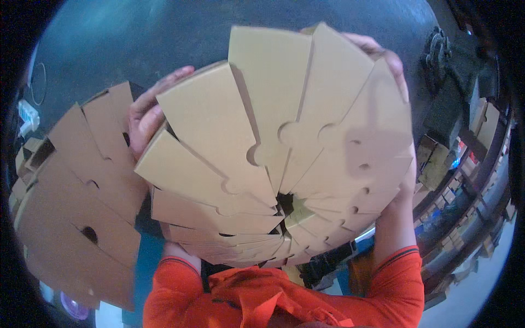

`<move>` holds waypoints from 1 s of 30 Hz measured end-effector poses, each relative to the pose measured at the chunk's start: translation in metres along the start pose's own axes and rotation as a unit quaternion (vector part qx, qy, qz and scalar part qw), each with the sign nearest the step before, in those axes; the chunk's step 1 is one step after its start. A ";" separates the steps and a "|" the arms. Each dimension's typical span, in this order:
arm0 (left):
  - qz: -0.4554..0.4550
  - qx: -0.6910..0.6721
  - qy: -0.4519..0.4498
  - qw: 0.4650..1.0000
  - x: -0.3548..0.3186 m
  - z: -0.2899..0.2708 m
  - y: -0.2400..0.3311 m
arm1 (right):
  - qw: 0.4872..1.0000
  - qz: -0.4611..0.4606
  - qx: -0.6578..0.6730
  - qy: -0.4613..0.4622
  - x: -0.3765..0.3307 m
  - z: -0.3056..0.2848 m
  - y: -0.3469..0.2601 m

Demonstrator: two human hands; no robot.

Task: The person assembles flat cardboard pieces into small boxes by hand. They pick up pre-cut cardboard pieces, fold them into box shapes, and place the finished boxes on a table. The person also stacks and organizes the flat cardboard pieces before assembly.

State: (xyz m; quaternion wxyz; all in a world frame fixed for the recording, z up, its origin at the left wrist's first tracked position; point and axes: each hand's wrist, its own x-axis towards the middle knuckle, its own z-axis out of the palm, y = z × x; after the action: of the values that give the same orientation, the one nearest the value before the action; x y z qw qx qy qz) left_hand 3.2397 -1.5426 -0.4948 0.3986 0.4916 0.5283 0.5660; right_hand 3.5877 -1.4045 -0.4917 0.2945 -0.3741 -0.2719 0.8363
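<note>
A big stack of tan flat cardboard boxes, fanned out in a ring around a small dark hole, fills the middle of the view. Several boxes have half-round thumb notches along their edges. My left hand grips the stack's left rim, its fingers curled round the edge and its palm partly hidden. At the far right corner, my right hand wraps over the rim, with the right forearm running along the stack's right side. Most of the left forearm is hidden beneath the boxes.
Left of me stands another fanned stack of browner cardboard boxes, close to my left hand. A blue surface shows beside it. To the right are racks with small boxes. Dark floor lies beyond. A purple round object sits at lower left.
</note>
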 end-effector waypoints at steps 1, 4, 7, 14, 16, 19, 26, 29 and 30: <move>0.007 0.009 -0.009 1.000 -0.005 0.000 0.004 | 1.000 0.008 0.001 0.002 0.007 0.002 0.006; 0.021 -0.014 -0.081 0.996 -0.005 0.016 0.003 | 0.998 0.010 -0.005 0.058 0.005 -0.007 0.017; -0.023 -0.049 -0.097 0.994 -0.025 0.016 0.008 | 0.996 0.028 -0.010 0.080 -0.006 0.001 0.032; -0.340 -0.241 -0.031 0.908 -0.013 0.043 -0.005 | 0.990 0.038 -0.023 0.135 -0.073 0.023 0.023; -0.359 -0.264 -0.043 0.894 -0.014 0.046 -0.022 | 0.987 0.032 -0.028 0.155 -0.090 0.042 0.016; -0.375 -0.281 -0.025 0.883 -0.025 0.054 0.004 | 0.980 0.026 -0.027 0.194 -0.105 0.076 0.006; -0.402 -0.263 -0.093 0.872 -0.054 0.046 -0.049 | 0.985 0.137 0.043 0.096 -0.091 0.060 0.009; -0.408 -0.267 -0.092 0.868 -0.051 0.051 -0.050 | 0.987 0.096 0.075 0.101 -0.107 0.090 -0.005; -0.413 -0.269 -0.099 0.865 -0.048 0.052 -0.050 | 0.983 0.112 0.055 0.137 -0.108 0.092 0.000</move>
State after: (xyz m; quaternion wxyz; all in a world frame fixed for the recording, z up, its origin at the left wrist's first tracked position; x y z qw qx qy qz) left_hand 3.2963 -1.5727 -0.5534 0.7626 0.1557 0.4681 0.4184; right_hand 3.5746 -1.5010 -0.3892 0.2535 -0.4967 -0.1386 0.8184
